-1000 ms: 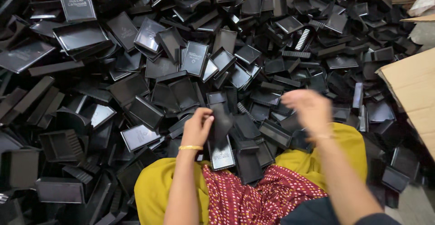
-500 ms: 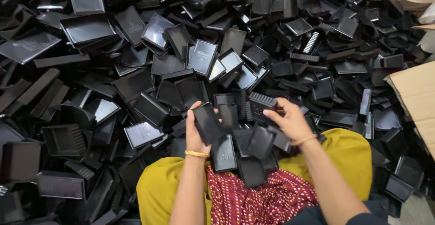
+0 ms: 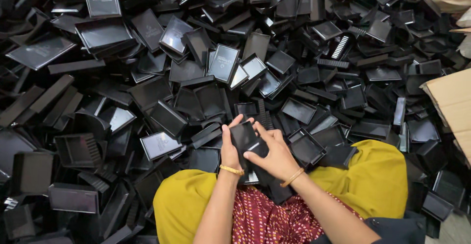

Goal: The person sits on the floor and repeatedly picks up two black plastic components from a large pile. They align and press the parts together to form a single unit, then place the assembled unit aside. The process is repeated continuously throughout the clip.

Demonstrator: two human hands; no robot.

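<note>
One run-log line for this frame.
left hand: grips black box piece | right hand: fingers on it | around: heap of black boxes

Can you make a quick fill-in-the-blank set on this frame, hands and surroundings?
1. Both hands, the left hand and the right hand, hold one small rectangular plastic box part of ____ colour.
2. Each wrist wears a thin bangle of ____ colour.
3. The flat brown cardboard sheet lies at the ____ edge of the view.
4. The trousers over the person's knees are ____.

Missing words: black; gold; right; yellow
</note>
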